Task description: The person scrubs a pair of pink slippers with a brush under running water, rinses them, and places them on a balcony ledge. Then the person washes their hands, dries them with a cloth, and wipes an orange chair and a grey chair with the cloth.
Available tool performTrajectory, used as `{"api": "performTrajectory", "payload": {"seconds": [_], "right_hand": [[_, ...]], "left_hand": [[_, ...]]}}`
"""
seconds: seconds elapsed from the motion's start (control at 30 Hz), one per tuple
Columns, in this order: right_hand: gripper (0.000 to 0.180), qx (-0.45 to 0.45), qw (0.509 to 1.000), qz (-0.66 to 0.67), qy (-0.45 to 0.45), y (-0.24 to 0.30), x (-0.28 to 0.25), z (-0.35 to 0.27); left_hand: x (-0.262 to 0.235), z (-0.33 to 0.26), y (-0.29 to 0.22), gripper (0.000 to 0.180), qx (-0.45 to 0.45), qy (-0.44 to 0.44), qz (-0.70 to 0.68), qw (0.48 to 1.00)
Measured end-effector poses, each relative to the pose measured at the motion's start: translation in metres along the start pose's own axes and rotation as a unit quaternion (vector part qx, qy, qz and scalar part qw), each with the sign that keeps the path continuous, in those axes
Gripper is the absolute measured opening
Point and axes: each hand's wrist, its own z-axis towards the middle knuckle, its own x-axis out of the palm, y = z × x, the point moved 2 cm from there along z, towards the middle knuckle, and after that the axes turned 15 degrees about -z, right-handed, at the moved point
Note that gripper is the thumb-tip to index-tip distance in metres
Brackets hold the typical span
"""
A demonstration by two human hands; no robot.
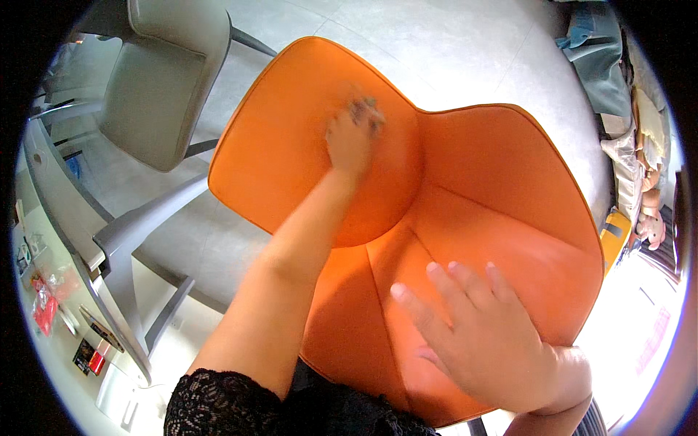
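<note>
The left hand [350,142] clutched a blurred, crumpled grey wad [368,116] (probably soft, light cloth, best gripped bunched) against the smooth orange padded chair [443,211]; the right hand [476,334] was splayed, empty.

looks like a home: grey padded chair [154,102] stands by cluttered desk [62,187]; pink soft toy [653,231], heaped fabrics [602,69], pale tiled floor [465,43].

Chair [414,211] solid orange. Rag [369,116] grey, blurred. Sleeve [218,403] black, lace pattern. Floor [465,51] pale grey. Second chair [153,94] grey.
</note>
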Motion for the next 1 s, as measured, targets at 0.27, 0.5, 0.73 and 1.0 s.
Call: {"api": "performTrajectory", "payload": {"seconds": [0.27,0.5,0.73,1.0], "right_hand": [[0.066,0.002,1.0,-0.002,-0.006,0.0,0.004,-0.002],[0.067,-0.007,1.0,0.003,0.015,0.005,0.003,0.008],[0.066,0.024,0.999,-0.011,0.033,0.0,0.006,0.017],[0.068,0.028,0.999,0.009,0.019,0.003,-0.005,0.01]], "left_hand": [[0.011,-0.044,-0.012,0.028,0.061,0.316,-0.056,0.945],[-0.041,0.066,0.019,0.03,0.124,-0.123,0.048,0.983],[-0.007,-0.052,0.005,0.031,0.028,0.304,-0.068,0.95],[-0.124,0.083,0.052,0.024,0.084,-0.233,-0.004,0.969]]}}
